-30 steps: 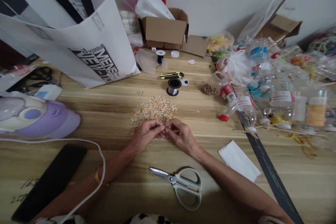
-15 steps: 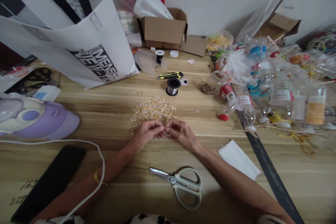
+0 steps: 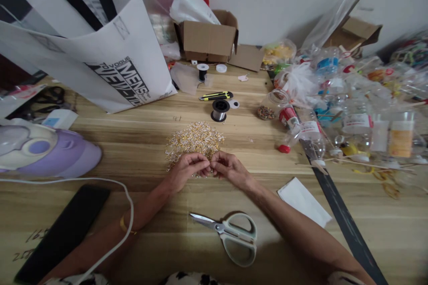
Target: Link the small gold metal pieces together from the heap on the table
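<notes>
A loose pile of small gold and silver pieces lies mid-table. At its near edge, my left hand is closed, thumb and fingertips pinched together. My right hand pinches the same way, its fingertips meeting those of the left. Whatever the fingertips hold is too small to make out. Beyond the pile stands a spool of silvery wire. Scissors with pale handles lie nearer me, below both hands.
Behind the spool are a yellow-black cutter, a black thread spool and a cardboard box. Plastic bottles crowd the right, near folded white paper. A white bag, a purple appliance and a cable occupy the left.
</notes>
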The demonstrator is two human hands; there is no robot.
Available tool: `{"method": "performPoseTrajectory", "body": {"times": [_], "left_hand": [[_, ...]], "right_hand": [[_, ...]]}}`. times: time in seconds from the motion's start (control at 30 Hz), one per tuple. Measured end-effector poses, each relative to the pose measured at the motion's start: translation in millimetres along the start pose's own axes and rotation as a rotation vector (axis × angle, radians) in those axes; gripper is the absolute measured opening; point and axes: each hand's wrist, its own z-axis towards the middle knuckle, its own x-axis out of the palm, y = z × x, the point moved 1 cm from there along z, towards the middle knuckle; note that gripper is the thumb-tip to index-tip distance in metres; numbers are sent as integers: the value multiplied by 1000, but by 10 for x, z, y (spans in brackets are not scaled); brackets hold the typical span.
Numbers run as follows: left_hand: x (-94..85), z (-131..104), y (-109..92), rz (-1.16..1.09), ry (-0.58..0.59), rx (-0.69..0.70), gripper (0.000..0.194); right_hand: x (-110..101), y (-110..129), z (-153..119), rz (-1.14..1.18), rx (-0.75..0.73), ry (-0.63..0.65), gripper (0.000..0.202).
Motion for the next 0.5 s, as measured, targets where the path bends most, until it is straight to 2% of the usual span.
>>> {"method": "performPoseTrajectory", "body": {"times": [0.17, 0.5], "left_hand": [[-10, 3, 17, -12, 6, -2, 21], [-6, 9, 6, 29, -18, 11, 22]], "right_hand": [[0, 2, 6, -21, 21, -11, 26], [14, 85, -25, -104, -95, -64, 24]]}}
